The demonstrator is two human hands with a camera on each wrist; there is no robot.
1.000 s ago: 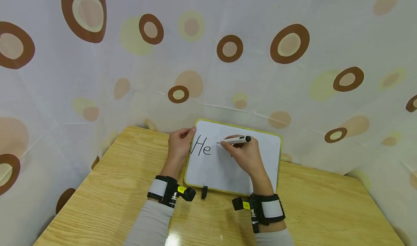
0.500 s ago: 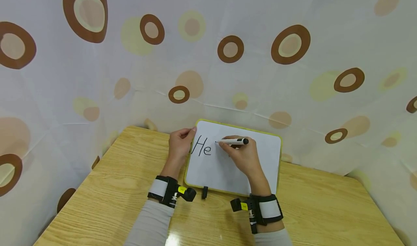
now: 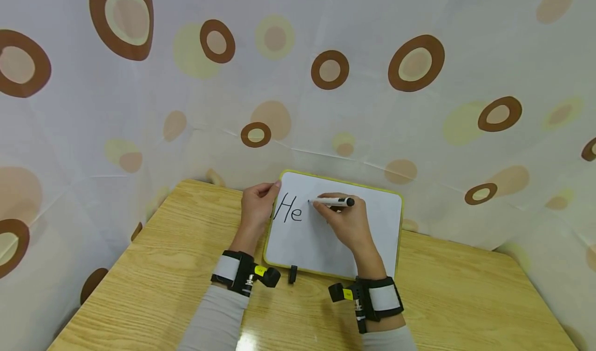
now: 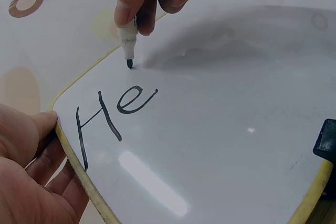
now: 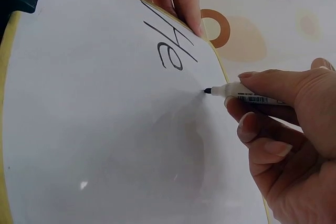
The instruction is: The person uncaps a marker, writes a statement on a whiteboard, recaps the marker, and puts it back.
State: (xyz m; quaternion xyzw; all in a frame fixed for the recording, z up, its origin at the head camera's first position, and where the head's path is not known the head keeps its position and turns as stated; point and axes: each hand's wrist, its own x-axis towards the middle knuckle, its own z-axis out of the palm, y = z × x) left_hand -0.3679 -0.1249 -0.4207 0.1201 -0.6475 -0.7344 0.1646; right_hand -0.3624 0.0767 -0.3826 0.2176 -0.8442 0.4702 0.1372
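Observation:
A small whiteboard [image 3: 326,247] with a yellow-green rim lies on the wooden table [image 3: 186,268], with "He" [image 3: 288,210] written on it in black. My right hand [image 3: 346,222] pinches a white marker [image 3: 331,201] with a black end; its tip touches the board just right of the "e" [image 4: 129,64]. My left hand [image 3: 256,206] grips the board's left edge near the top corner [image 4: 31,161], fingers curled over the rim. In the right wrist view the marker [image 5: 247,94] tip rests on the board [image 5: 105,145] beside the letters.
A black marker cap [image 3: 292,274] lies at the board's near edge. A cloth with brown and yellow circles [image 3: 326,72] hangs behind and around the table. The table edge drops off at left and right.
The right hand has shifted the marker slightly left and down, bringing its tip to the board just right of the "e". The left hand has stayed put.

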